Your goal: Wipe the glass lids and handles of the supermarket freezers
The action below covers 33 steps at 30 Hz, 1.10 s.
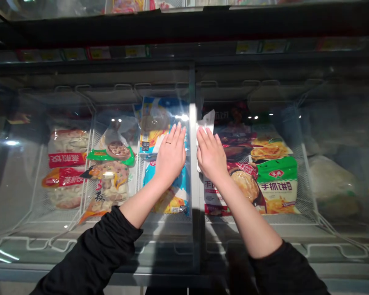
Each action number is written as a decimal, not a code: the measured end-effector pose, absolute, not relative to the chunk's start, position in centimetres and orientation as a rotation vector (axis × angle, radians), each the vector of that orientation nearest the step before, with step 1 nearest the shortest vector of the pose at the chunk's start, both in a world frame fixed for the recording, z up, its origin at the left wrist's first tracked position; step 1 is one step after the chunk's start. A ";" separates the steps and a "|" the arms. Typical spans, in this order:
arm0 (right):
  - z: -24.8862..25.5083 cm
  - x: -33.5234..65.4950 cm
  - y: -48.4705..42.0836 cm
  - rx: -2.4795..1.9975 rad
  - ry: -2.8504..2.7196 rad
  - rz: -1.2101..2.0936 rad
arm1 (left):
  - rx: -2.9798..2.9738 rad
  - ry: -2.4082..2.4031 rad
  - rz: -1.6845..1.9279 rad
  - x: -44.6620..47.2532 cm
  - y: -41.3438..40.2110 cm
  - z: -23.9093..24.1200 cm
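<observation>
Your left hand (172, 155) and right hand (211, 155) lie outstretched, palms down, on the freezer glass (169, 239) either side of the frame (194, 196), above food bags (276, 172).

The left glass lid (162, 229) is see-through, with bright shiny spots. It spreads out under the left grip (173, 149) and goes on past it, both far and near. The right glass lid (307, 135) is see-through too and reaches out to the right of the right grip (211, 153). A straight grey bar (195, 196) runs between the two grips.
</observation>
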State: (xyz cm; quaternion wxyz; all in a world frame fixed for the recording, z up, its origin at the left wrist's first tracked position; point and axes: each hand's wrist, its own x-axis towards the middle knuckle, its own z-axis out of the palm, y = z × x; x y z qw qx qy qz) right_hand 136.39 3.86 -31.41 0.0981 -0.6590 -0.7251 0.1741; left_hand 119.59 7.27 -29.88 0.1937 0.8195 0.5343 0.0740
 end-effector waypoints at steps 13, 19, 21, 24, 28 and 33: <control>-29.3 134.3 -12.3 -2.049 -2.164 0.544 | 2.243 1.472 0.206 119.4 7.3 -29.5; -29.7 135.8 -7.9 -1.939 -2.259 0.553 | 2.258 1.471 0.205 119.5 7.3 -29.6; -30.1 136.4 -2.6 -1.915 -2.254 0.569 | 2.253 1.469 0.206 119.5 7.3 -29.6; -30.7 136.9 5.4 -1.956 -2.177 0.576 | 2.264 1.472 0.211 119.5 7.4 -29.8; -31.1 136.2 10.5 -2.034 -2.094 0.579 | 2.289 1.476 0.234 119.2 7.2 -29.8; -29.6 135.0 3.8 -2.029 -2.040 0.613 | 2.282 1.447 0.246 119.2 8.3 -29.4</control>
